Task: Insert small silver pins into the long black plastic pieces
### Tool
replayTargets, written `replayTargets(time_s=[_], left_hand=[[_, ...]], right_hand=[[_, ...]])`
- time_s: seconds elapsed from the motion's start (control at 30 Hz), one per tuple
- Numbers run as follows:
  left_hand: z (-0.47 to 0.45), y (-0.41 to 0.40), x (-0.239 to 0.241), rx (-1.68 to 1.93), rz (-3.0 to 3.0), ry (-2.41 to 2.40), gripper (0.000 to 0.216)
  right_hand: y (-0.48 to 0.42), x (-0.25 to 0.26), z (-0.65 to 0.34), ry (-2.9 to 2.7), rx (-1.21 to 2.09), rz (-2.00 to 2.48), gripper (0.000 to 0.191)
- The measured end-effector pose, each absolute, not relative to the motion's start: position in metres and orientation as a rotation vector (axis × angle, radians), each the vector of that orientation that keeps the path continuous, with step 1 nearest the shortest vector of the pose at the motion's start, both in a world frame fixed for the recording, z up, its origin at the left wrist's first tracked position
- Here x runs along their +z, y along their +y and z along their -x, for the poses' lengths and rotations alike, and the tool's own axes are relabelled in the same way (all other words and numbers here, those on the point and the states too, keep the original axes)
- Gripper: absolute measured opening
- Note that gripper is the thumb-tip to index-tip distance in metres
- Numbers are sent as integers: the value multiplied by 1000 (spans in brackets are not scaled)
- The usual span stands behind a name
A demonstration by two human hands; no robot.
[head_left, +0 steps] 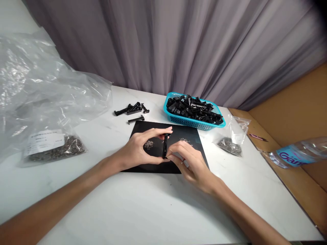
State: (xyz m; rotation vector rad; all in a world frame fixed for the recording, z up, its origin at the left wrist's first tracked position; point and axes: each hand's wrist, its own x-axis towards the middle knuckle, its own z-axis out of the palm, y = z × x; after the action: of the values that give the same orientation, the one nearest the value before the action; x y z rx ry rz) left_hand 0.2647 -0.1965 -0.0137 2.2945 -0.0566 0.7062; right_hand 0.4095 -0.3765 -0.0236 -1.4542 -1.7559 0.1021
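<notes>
My left hand [139, 148] grips a slim black plastic part [165, 146] by its two ends, the thumb at the near end and the fingers at the far end. Against the near end of that part, my right hand [190, 163] is closed in a pinch; whatever lies between its fingertips is too small to make out. Both hands are above a black mat [150, 168]. On the mat lie a small pile of tiny metal pieces [149, 145] at left and more tiny pieces [184, 140] at right, partly hidden behind my right hand.
Behind the mat stands a blue basket [186, 122] full of black plastic parts. Several loose black parts [134, 109] lie left of it. Clear bags of small metal pieces [56, 148] [230, 146] flank the mat. A water bottle [296, 153] and a pink-handled tool [258, 137] are at right.
</notes>
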Motion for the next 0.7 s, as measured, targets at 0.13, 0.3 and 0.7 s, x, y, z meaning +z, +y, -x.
replayTargets(time_s=[0.13,0.3,0.7], left_hand=[[-265,-197,-13,704,-2293,-44,75],[-265,-196,-14,702,-2319,-54,75],[-267,-193,-30,715,-2368,-79,77]], right_hand=[[-377,-27,-405,-1599,184,1490,10],[-375,-28,-406,-1643,196,1474,11],[-377,-22,-419,-1967,65,1504,22]])
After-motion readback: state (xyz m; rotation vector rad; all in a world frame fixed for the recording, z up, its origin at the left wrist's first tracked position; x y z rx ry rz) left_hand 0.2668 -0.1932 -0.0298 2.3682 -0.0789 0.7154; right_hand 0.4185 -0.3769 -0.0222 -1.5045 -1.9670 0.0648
